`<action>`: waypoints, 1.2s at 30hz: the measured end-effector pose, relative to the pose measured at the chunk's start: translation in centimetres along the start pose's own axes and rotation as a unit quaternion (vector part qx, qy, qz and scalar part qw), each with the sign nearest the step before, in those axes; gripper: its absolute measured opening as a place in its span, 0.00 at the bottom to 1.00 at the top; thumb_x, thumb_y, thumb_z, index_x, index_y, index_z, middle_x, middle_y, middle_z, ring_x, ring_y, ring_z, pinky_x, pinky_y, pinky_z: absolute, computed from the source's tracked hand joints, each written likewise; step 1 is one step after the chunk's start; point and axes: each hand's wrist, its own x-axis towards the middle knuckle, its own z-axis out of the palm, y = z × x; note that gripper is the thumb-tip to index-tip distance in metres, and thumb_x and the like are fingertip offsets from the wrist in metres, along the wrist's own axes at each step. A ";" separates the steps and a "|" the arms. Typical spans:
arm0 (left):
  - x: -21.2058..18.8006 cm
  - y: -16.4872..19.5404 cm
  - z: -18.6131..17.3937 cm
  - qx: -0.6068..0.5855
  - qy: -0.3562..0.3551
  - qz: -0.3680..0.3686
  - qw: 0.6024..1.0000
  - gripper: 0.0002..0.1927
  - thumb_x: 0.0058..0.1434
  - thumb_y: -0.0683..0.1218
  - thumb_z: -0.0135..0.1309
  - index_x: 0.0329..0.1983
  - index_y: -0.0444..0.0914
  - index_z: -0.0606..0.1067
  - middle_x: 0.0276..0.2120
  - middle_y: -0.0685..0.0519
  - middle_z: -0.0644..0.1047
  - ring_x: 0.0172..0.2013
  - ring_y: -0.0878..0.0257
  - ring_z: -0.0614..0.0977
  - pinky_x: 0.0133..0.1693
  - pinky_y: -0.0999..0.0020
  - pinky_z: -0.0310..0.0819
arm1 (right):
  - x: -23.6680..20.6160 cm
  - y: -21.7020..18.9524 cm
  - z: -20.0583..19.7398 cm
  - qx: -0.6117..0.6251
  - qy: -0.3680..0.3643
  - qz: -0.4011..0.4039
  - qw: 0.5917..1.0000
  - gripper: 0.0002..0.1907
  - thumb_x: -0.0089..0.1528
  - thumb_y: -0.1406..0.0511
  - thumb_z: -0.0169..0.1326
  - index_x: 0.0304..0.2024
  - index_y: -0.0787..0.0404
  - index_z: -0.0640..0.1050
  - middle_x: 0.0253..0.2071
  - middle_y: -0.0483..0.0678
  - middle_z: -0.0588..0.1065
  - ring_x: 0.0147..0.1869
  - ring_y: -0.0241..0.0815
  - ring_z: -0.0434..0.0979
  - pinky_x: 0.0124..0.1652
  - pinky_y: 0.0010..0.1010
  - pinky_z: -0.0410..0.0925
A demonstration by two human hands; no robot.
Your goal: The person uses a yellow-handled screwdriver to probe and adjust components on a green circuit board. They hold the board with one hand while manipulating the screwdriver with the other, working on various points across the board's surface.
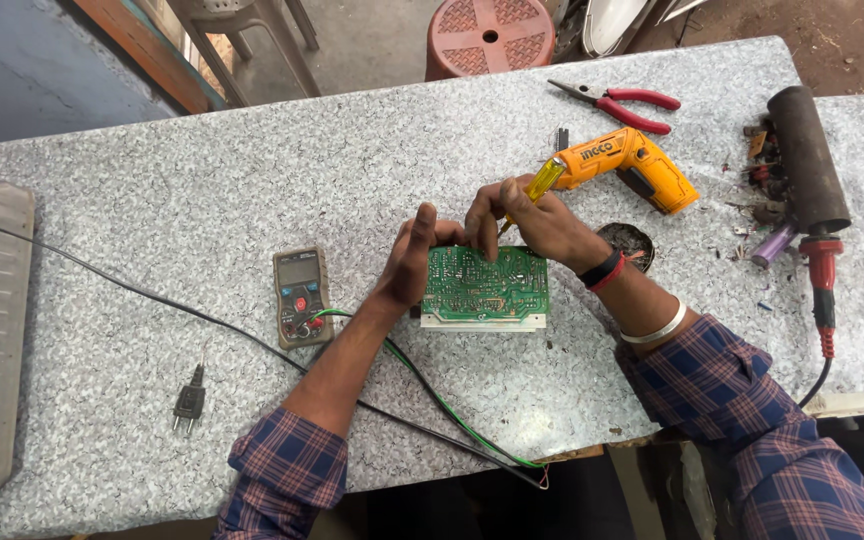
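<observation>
Board: the green rectangular circuit board (pixel 485 285) with a white lower edge lies near the middle of the speckled grey stone-pattern table (pixel 202 200), solder side up – both hands are on it.
Left hand: the left hand (pixel 410 262) is pressed against the left edge of the board with fingers curled around it; it grasps the board and holds it steady.
Right hand: the right hand (pixel 532 218) is closed around a screwdriver with a yellow transparent handle (pixel 542 182); the tip goes down to the far edge of the board, but the point of contact is hidden by the fingers.
Step in hand: it looks like a screw or a joint at the far edge of the board is being worked with the screwdriver – which of the two cannot be told.
Next move calls for: probably a steady downward push and a turn of the wrist, while the left hand keeps the board from sliding.
Left of the board: a small grey multimeter with a red dial (pixel 301 296), a green wire (pixel 432 390) and a black cable (pixel 152 300) with a two-pin plug (pixel 189 400).
Far right: an orange cordless screwdriver (pixel 632 162), red-handled pliers (pixel 617 103), a dark cylindrical tool with a red handle (pixel 810 170).
</observation>
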 end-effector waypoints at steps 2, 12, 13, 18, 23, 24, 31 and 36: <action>0.0 0.0 0.1 -0.004 -0.002 0.001 1.000 0.51 0.67 0.78 0.24 0.33 0.30 0.78 0.26 0.54 0.77 0.28 0.69 0.73 0.31 0.72 0.64 | -0.1 0.1 -0.1 0.004 -0.006 -0.002 1.000 0.43 0.72 0.39 0.28 0.39 0.68 0.78 0.24 0.49 0.76 0.33 0.41 0.80 0.44 0.35 0.74; -0.5 1.1 0.4 0.004 -0.007 -0.002 1.000 0.52 0.67 0.79 0.22 0.32 0.31 0.79 0.25 0.55 0.77 0.26 0.70 0.73 0.29 0.73 0.63 | -0.2 0.8 0.0 0.015 -0.007 0.006 1.000 0.40 0.74 0.43 0.26 0.41 0.67 0.78 0.24 0.49 0.77 0.36 0.43 0.81 0.48 0.38 0.74; -0.5 1.1 0.4 0.007 -0.009 -0.003 1.000 0.52 0.67 0.79 0.22 0.31 0.31 0.79 0.24 0.55 0.76 0.25 0.70 0.72 0.28 0.73 0.62 | -0.2 0.8 0.0 0.016 -0.008 0.006 1.000 0.40 0.74 0.43 0.26 0.40 0.67 0.78 0.24 0.49 0.77 0.36 0.43 0.81 0.48 0.38 0.74; -0.7 1.1 0.6 -0.004 -0.007 -0.003 1.000 0.51 0.67 0.79 0.22 0.32 0.31 0.79 0.25 0.55 0.76 0.26 0.71 0.73 0.29 0.74 0.63 | -0.4 1.0 0.2 0.027 0.003 0.011 1.000 0.39 0.74 0.43 0.27 0.40 0.68 0.78 0.24 0.49 0.77 0.35 0.43 0.81 0.49 0.38 0.75; -0.6 0.9 0.6 -0.007 -0.004 -0.002 1.000 0.51 0.67 0.78 0.23 0.32 0.30 0.78 0.26 0.55 0.77 0.27 0.71 0.74 0.29 0.73 0.64 | -0.5 1.2 0.1 0.028 -0.003 0.005 1.000 0.39 0.73 0.43 0.28 0.40 0.68 0.78 0.25 0.50 0.77 0.37 0.43 0.82 0.49 0.38 0.74; -0.6 0.8 0.7 -0.014 -0.005 -0.005 1.000 0.51 0.67 0.78 0.23 0.33 0.30 0.78 0.26 0.55 0.78 0.27 0.70 0.75 0.30 0.73 0.66 | -0.6 1.1 0.1 0.030 -0.003 0.006 1.000 0.39 0.74 0.43 0.28 0.40 0.68 0.78 0.25 0.50 0.77 0.37 0.43 0.81 0.49 0.38 0.74; -0.8 -0.9 0.5 -0.021 0.008 -0.023 0.999 0.52 0.69 0.78 0.25 0.37 0.27 0.79 0.28 0.50 0.77 0.29 0.67 0.75 0.31 0.71 0.67 | -1.0 1.5 0.0 0.023 0.016 0.000 1.000 0.36 0.76 0.47 0.31 0.37 0.69 0.78 0.26 0.51 0.78 0.39 0.45 0.81 0.49 0.37 0.73; -1.2 -1.3 -0.1 -0.103 -0.031 -0.051 0.993 0.54 0.65 0.79 0.24 0.43 0.25 0.77 0.36 0.46 0.81 0.36 0.62 0.81 0.41 0.67 0.77 | -1.4 2.0 0.4 0.077 0.025 0.060 0.995 0.32 0.73 0.49 0.33 0.37 0.68 0.77 0.33 0.53 0.79 0.35 0.46 0.81 0.41 0.36 0.74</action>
